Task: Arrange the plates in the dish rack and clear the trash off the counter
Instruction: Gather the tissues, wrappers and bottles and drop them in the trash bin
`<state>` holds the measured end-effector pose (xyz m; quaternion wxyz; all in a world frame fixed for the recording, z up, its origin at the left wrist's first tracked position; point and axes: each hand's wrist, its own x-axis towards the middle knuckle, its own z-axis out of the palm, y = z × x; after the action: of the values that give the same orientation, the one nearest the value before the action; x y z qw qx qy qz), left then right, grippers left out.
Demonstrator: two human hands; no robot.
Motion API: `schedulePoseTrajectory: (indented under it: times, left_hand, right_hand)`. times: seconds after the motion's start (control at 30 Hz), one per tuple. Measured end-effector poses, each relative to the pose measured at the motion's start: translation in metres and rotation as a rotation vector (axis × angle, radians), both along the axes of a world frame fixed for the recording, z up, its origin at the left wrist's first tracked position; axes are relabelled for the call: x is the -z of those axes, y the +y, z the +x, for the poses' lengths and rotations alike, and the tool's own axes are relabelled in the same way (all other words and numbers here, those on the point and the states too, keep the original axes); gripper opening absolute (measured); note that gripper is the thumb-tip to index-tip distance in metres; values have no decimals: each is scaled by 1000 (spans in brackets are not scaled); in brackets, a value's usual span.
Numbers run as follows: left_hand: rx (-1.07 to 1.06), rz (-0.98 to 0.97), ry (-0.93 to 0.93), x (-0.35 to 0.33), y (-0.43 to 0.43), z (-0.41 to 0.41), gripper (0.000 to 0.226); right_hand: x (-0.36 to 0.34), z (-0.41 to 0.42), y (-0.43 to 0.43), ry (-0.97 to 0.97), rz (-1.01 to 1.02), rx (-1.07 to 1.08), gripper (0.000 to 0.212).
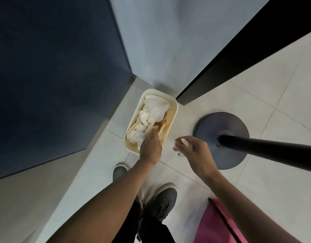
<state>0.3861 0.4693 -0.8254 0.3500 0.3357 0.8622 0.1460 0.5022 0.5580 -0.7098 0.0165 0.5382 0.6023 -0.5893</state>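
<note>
A cream bin [170,116] full of crumpled white paper [156,107] is seen on the tiled floor at mid-frame. Just right of it, a crumpled tissue [184,142] is pinched in the right hand [195,151]. The left hand [150,149] is lowered over the bin's near end, and it cannot be told whether anything is gripped there.

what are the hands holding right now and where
Right hand grips a crumpled tissue around its middle; left hand reaches into the bin, hold unclear.
</note>
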Motion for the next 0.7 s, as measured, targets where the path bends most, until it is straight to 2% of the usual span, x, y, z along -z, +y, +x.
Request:
schedulePoseTrajectory:
  times: [0.17,0.3,0.4,0.53,0.7]
  left_hand:
    - [147,46,112,24,-22,8,46]
    - [193,51,137,29,-26,4,41]
    - [104,27,42,26,-20,1,37]
    - [0,-6,-150,16,-18,-3,49]
    - [-70,171,-184,5,-24,-9,55]
  right_hand:
    - [27,-27,28,8,83,-49,14]
    - [53,-63,44,4,226,-206,18]
    - [72,-91,49,-75,346,-385,26]
    - [87,-103,47,-197,349,-467,32]
    - [79,-100,46,-217,396,-589,57]
